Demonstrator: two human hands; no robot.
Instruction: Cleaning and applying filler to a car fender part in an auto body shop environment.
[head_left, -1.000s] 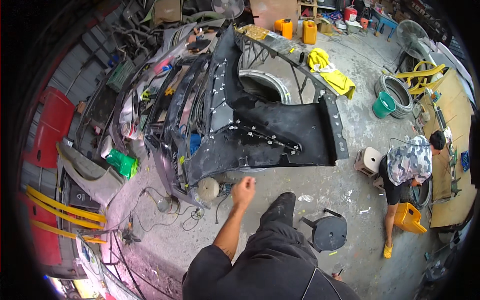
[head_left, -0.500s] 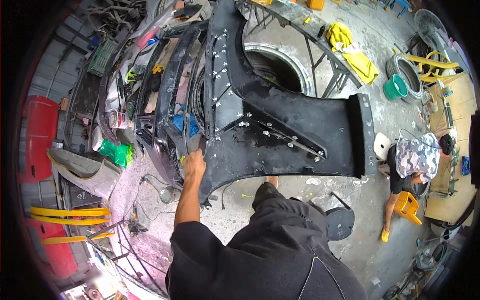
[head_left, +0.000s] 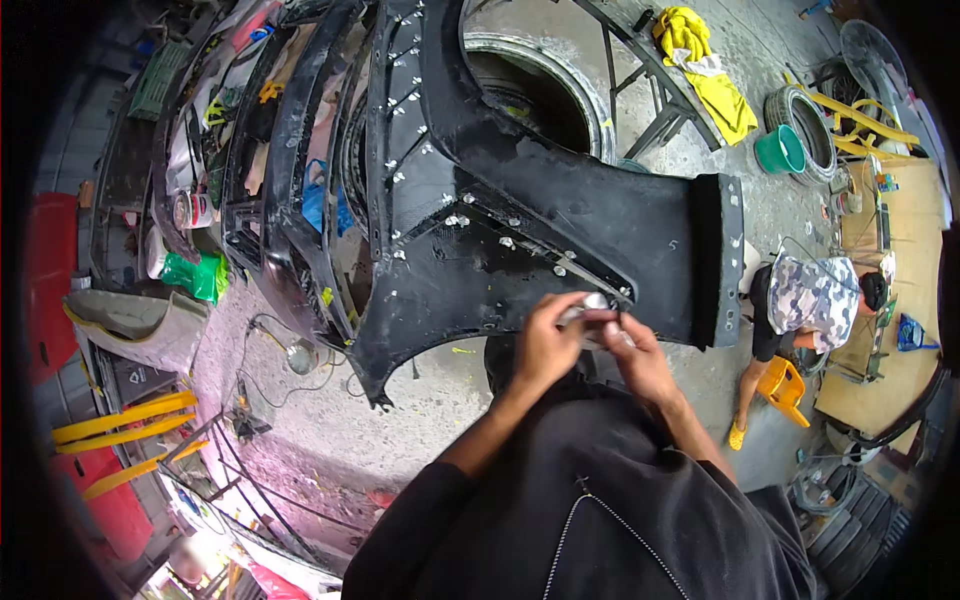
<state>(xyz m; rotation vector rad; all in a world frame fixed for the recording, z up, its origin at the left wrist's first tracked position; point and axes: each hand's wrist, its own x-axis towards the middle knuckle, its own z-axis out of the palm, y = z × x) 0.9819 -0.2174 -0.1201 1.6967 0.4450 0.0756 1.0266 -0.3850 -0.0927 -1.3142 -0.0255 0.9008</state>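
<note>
Both hands had come together since the earlier frame, when only the left one reached up to the lower edge of the black bumper panel (head_left: 560,215). The left hand (head_left: 548,342) and the right hand (head_left: 637,358) met in front of the person's chest, just below that panel's lower edge, with a small pale, silvery object (head_left: 594,316) between them. The fingers of both hands were curled in and clamped on this object, left from one side and right from the other; what kind of thing it was could not be told. The panel lay inner side up, dotted with white clips, over a stack of other dark bumpers (head_left: 290,190) on the concrete floor (head_left: 440,400). Another person (head_left: 805,300) crouched well off to the right beside a yellow stool (head_left: 780,383), and a green bucket (head_left: 780,150) stood farther away.
</note>
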